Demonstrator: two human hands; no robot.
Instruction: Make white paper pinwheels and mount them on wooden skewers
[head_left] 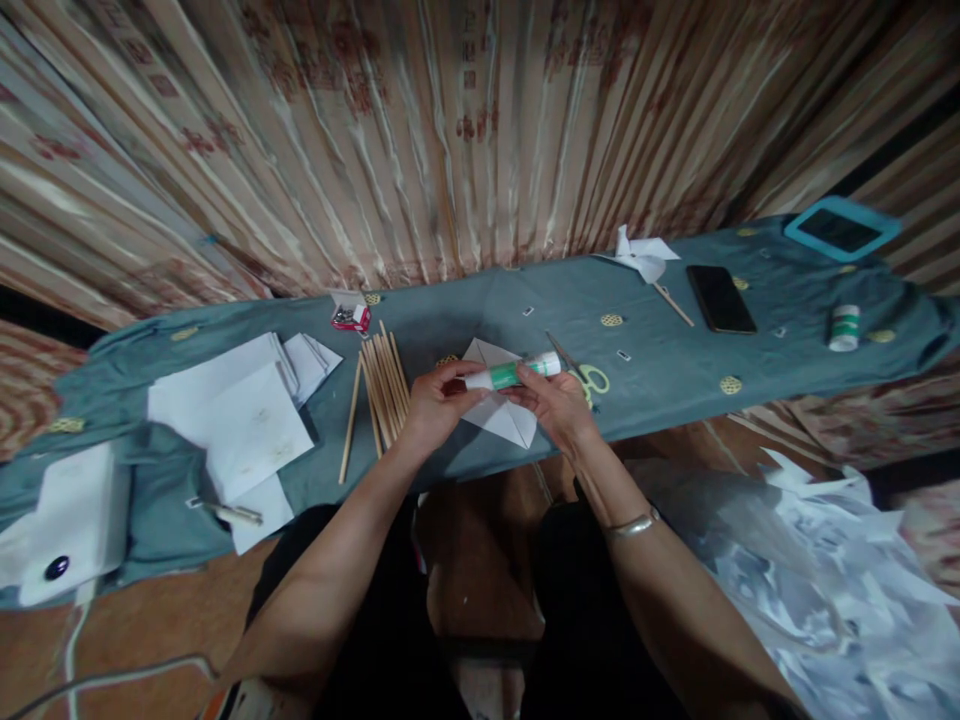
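Between my two hands I hold a glue stick (505,375), white with a green label, level above the table. My left hand (437,405) pinches its white left end. The fingers of my right hand (559,400) close round its right part. Under it lies a square of white paper (499,418) with crease lines, partly hidden by the hands and the glue stick. Just left of my left hand is a row of thin wooden sticks (384,385). Scissors (594,378) with yellow-green handles rest beyond my right hand.
Left on the cloth-covered table (465,300) are white paper sheets (255,430), a small red box (351,315) and a white device (75,520). To the right are a paper pinwheel (641,258), a phone (721,299), another glue stick (844,328) and a bag of white paper pieces (832,580).
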